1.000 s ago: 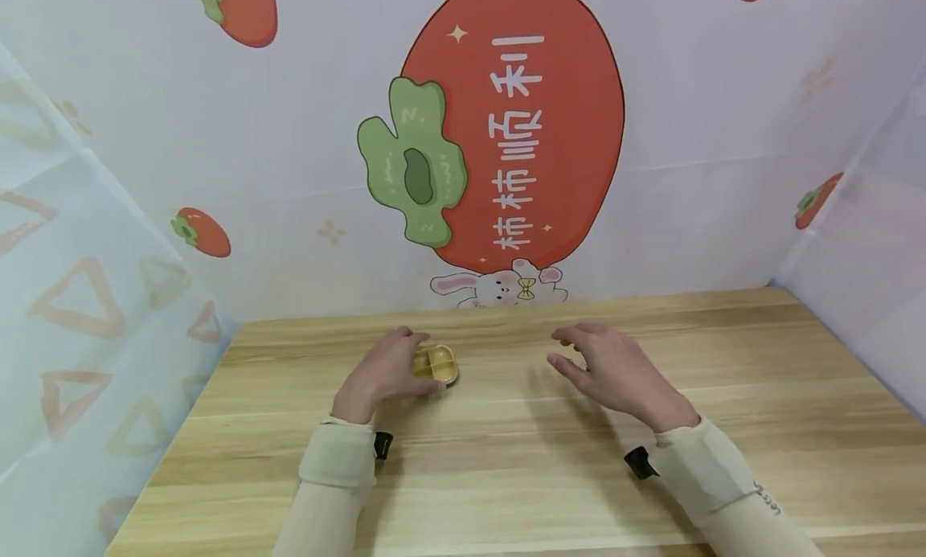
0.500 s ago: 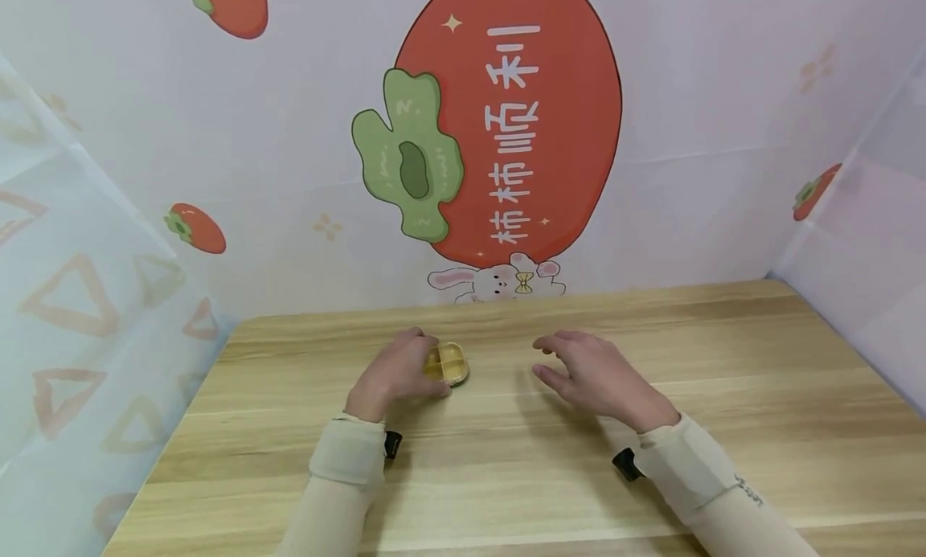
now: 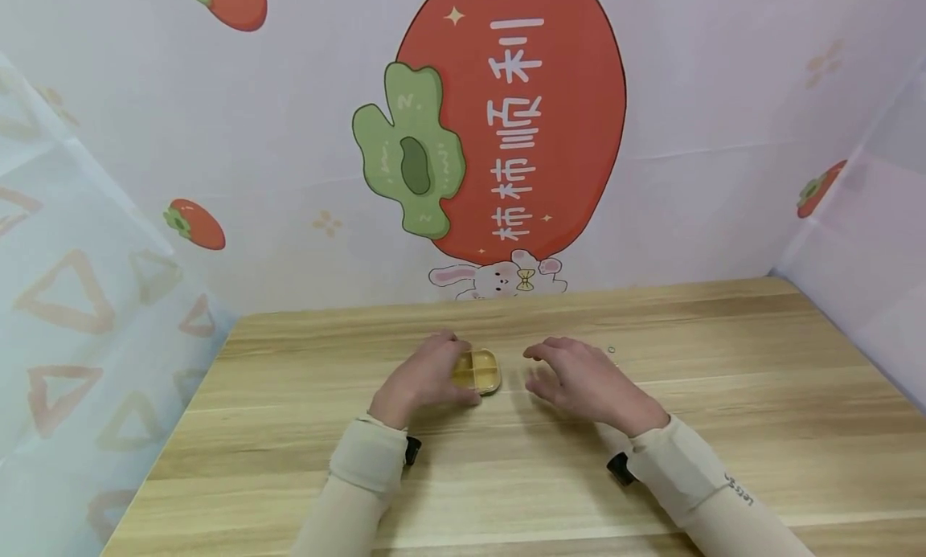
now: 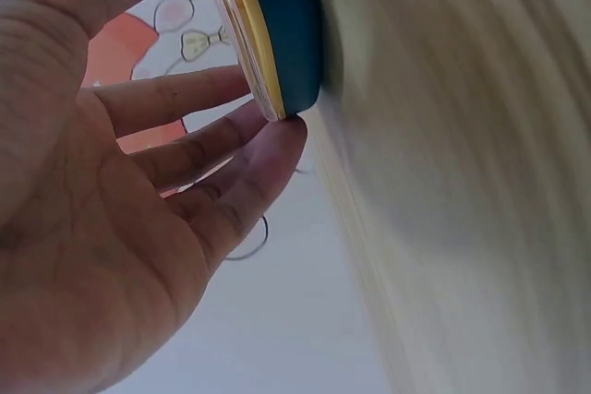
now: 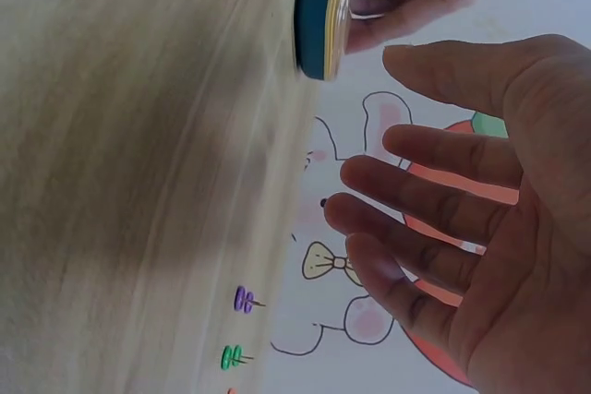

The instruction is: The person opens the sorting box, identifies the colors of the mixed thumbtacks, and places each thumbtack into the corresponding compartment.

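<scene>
My left hand (image 3: 423, 378) grips a small four-compartment box (image 3: 488, 370) by its edges, thumb on the near side and fingers on the far side. Its compartments are yellow, and a teal base (image 4: 288, 29) and a clear upper rim show in the left wrist view. To the right, my right hand (image 3: 584, 384) hovers over the table with its fingers spread and bent slightly, holding nothing. A purple push pin (image 5: 244, 300) and a green push pin (image 5: 231, 357) lie on the table near it, with a sliver of an orange thing at the frame edge.
The wood-grain table (image 3: 506, 477) meets a back wall (image 3: 289, 251) printed with a large persimmon and a rabbit. Printed side walls rise at left and right. A small pale object (image 3: 611, 350) lies just beyond the right hand.
My left hand has shifted the box to the right across the table. The right hand has come slightly left, so the two hands are closer together.
</scene>
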`<state>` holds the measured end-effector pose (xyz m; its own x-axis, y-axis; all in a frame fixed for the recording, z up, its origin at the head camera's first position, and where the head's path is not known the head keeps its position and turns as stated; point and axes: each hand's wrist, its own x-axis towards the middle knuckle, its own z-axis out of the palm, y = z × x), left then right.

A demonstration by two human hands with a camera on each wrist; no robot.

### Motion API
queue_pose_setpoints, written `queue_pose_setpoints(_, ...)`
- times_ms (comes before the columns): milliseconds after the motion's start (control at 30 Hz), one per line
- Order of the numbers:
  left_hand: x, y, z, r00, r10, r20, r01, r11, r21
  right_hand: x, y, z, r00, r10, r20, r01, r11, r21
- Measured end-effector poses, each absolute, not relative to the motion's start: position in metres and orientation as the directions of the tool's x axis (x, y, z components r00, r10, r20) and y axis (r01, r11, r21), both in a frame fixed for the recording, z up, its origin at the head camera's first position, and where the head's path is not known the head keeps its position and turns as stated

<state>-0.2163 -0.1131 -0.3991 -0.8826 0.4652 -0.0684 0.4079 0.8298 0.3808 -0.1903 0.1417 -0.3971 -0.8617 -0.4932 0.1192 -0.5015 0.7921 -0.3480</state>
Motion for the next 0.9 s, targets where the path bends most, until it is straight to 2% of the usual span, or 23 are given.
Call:
queue_pose_setpoints(400,-0.212,-0.092,-0.398,-0.827,0.548,-0.128,0.449,0.78,0.436,-0.187,0.135,-0.401,-0.845,-0.53,0.064,-0.509,0.762,-0.4)
queue_pose_setpoints(900,-0.205,-0.079,-0.397,-0.782,0.609,-0.133,0.51,0.748,0.423,-0.186,0.132,-0.404,-0.808,-0.587,0.051,-0.565,0.748,-0.348)
